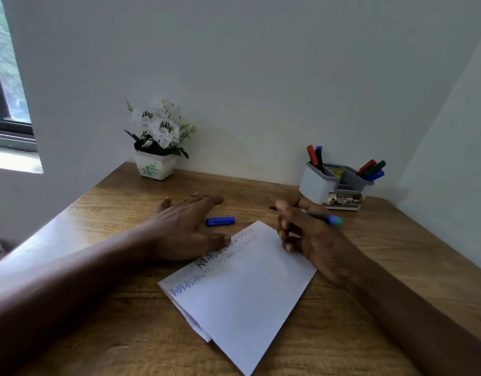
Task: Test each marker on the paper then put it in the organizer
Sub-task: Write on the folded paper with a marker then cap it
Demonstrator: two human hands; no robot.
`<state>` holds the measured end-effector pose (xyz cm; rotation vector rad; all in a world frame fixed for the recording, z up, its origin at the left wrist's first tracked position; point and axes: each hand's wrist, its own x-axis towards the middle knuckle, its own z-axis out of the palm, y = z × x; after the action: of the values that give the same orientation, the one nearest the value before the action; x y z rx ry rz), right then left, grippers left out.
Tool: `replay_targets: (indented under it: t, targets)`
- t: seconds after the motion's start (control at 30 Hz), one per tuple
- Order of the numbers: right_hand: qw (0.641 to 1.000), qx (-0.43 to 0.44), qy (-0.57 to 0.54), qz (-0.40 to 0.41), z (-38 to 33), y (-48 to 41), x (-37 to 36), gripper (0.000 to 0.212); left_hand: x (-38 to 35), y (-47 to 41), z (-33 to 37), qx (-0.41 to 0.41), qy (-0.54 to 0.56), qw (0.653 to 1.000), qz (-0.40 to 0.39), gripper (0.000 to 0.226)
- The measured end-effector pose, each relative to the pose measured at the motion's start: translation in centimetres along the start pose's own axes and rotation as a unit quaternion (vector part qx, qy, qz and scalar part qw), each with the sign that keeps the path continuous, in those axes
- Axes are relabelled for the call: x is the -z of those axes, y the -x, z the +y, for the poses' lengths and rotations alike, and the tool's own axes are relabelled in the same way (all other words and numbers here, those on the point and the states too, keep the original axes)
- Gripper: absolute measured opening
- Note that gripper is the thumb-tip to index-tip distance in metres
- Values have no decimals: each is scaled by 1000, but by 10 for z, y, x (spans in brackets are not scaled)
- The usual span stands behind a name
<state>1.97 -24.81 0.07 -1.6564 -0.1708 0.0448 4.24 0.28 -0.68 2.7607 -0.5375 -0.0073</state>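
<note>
1. The right hand (pixel 307 234) has its fingers curled round a slim blue marker (pixel 334 220). It is held above the far corner of the white folded sheet of paper (pixel 247 294), with the blue rear end pointing right. The marker is motion-blurred, so the dark point near the fingertips is probably the bare nib, though I cannot be sure.
2. The left hand (pixel 185 226) lies flat on the wooden table (pixel 125 335) and grips nothing. Its fingers are straight and its thumb touches the paper's left edge.
3. The short blue plastic cap (pixel 220 221) lies on its side on the table just beside the left hand, between the two hands.
4. Scribbles in several colours run along the paper's left edge, with a blue line nearest the person. The step in hand looks like recapping.
5. To do it well, pinch the cap with the left fingers and turn its open end toward the nib. Push it straight on until it seats, keeping the nib off skin and table.
6. The grey and white plastic desk organizer (pixel 315 183) stands at the far right against the wall. Other coloured markers (pixel 370 169) already stand in two of its compartments. Lower the marker into a free space without knocking them.
</note>
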Motion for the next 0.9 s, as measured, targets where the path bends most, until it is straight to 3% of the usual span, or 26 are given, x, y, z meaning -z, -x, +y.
replay_targets:
  t: [0.23, 0.4, 0.57, 0.73, 0.9]
  targets:
    - [988, 28, 153, -3, -4, -3, -15, 19, 4, 2, 5, -2, 1, 1000, -26, 79]
    - [987, 4, 155, 38, 0, -10, -13, 9, 3, 2, 3, 1, 10, 1000, -21, 80]
    - [986, -35, 159, 29, -2, -14, -14, 6, 3, 0, 3, -6, 5, 1000, -22, 78]
    - [972, 40, 226, 56, 1, -13, -16, 17, 2, 1, 1, -9, 4, 1000, -23, 83]
    - [970, 58, 228, 58, 3, -15, -11, 21, 2, 0, -1, -13, 3, 1000, -25, 80]
